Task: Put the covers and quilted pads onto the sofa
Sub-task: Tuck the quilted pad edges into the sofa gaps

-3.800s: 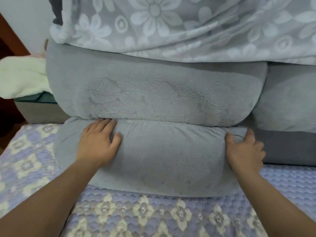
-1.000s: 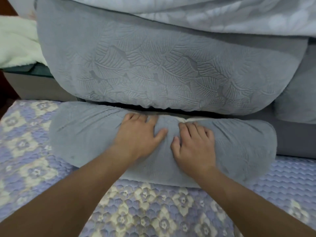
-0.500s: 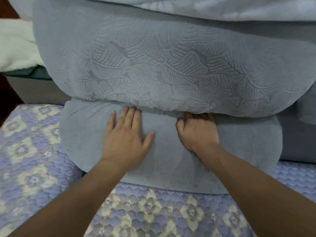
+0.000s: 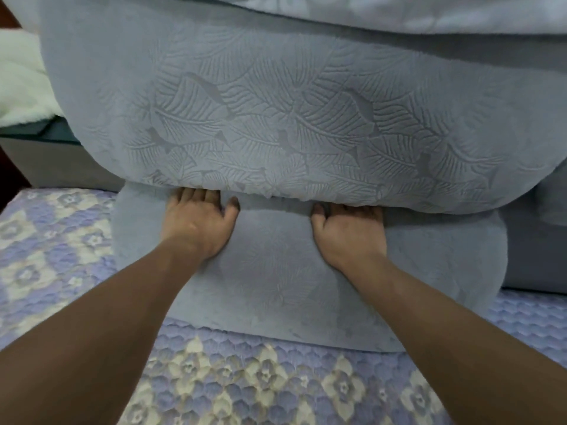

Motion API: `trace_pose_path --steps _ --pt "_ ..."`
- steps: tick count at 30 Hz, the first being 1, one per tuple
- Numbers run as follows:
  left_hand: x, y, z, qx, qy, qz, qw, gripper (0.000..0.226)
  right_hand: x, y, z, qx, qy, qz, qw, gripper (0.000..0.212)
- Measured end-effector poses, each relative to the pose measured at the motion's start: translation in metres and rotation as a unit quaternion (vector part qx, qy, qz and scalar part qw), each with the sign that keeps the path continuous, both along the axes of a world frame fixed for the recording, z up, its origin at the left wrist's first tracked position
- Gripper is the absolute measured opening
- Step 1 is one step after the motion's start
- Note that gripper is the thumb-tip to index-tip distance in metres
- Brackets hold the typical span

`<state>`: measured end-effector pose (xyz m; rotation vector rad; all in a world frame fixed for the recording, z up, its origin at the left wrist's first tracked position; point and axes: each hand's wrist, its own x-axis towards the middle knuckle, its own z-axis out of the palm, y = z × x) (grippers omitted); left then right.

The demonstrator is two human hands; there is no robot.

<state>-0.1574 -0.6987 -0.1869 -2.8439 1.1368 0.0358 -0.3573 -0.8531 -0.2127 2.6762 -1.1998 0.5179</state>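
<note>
I press my left hand (image 4: pixel 199 223) and right hand (image 4: pixel 348 233) flat on the lower cushion (image 4: pixel 276 271), fingertips tucked under the upper cushion (image 4: pixel 276 111).

Cushions, grey, leaf-embossed: two. The lower cushion (image 4: pixel 306 271) lies under both palms; the upper cushion (image 4: pixel 291 118) rests on top of it, over the fingertips.
Hands: two, left hand (image 4: pixel 199 225) and right hand (image 4: pixel 346 231), pressed side by side.
Quilted pad (image 4: pixel 245 388), lilac with cream flowers: one, below the wrists.
Pale blanket (image 4: pixel 18 81): one, far left of the left hand.
</note>
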Motion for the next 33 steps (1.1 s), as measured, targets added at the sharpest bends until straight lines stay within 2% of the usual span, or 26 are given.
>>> trace_pose_path --steps 4,7,10,12,14,15,16,17,18,19,20,21,22,25,27,29,31,33 --pt "-0.003 0.002 0.002 -0.013 -0.009 0.008 1.0 0.075 -0.001 0.003 0.002 -0.014 -0.039 -0.001 0.999 0.044" --pt "-0.032 0.009 0.004 -0.078 -0.025 0.053 0.995 0.071 -0.019 0.019 0.006 0.018 -0.059 0.014 0.998 0.046" --pt "-0.097 0.029 -0.005 -0.128 0.082 0.094 0.984 0.071 -0.074 0.062 -0.011 0.071 -0.005 0.065 0.995 0.066" --pt "-0.147 0.042 -0.014 -0.116 0.15 0.062 0.98 0.084 -0.122 0.09 -0.025 0.094 0.007 0.127 0.987 0.066" --pt "-0.177 0.047 -0.016 -0.134 0.21 0.043 0.968 0.092 -0.171 0.092 -0.034 0.144 -0.058 0.103 0.983 0.057" --pt "-0.181 0.045 -0.014 -0.158 0.235 0.051 0.958 0.092 -0.193 0.081 -0.029 0.172 -0.134 0.034 0.975 0.054" --pt "-0.179 0.044 -0.01 -0.177 0.255 0.065 0.948 0.09 -0.217 0.063 -0.024 0.199 -0.22 -0.075 0.952 0.052" --pt "-0.174 0.042 -0.007 -0.188 0.268 0.075 0.942 0.087 -0.244 0.032 -0.024 0.228 -0.304 -0.197 0.904 0.052" --pt "-0.167 0.042 -0.006 -0.191 0.27 0.078 0.941 0.084 -0.26 0.003 -0.016 0.275 -0.368 -0.323 0.827 0.054" --pt "-0.161 0.043 -0.006 -0.187 0.266 0.073 0.943 0.082 -0.262 -0.026 -0.013 0.346 -0.434 -0.413 0.722 0.059" --pt "-0.156 0.045 -0.009 -0.18 0.255 0.069 0.948 0.081 -0.254 -0.049 -0.015 0.404 -0.501 -0.439 0.627 0.065" --pt "-0.153 0.048 -0.012 -0.176 0.24 0.075 0.952 0.081 -0.232 -0.064 -0.021 0.45 -0.539 -0.421 0.574 0.069" --pt "-0.154 0.047 -0.015 -0.185 0.229 0.09 0.951 0.082 -0.206 -0.07 -0.026 0.492 -0.561 -0.381 0.545 0.069" --pt "-0.197 0.019 -0.012 -0.246 0.261 0.185 0.915 0.089 -0.186 -0.064 -0.028 0.596 -0.519 -0.281 0.545 0.063" --pt "-0.243 -0.012 -0.008 -0.279 0.326 0.225 0.875 0.097 -0.215 -0.066 -0.022 0.632 -0.447 -0.23 0.59 0.054" --pt "-0.284 -0.041 -0.01 -0.311 0.366 0.247 0.842 0.103 -0.248 -0.08 -0.022 0.65 -0.4 -0.204 0.613 0.05" --pt "-0.303 -0.057 -0.015 -0.335 0.375 0.267 0.822 0.104 -0.27 -0.091 -0.03 0.661 -0.403 -0.189 0.604 0.057" --pt "-0.302 -0.057 -0.024 -0.339 0.364 0.257 0.829 0.103 -0.278 -0.1 -0.043 0.633 -0.454 -0.234 0.581 0.061"
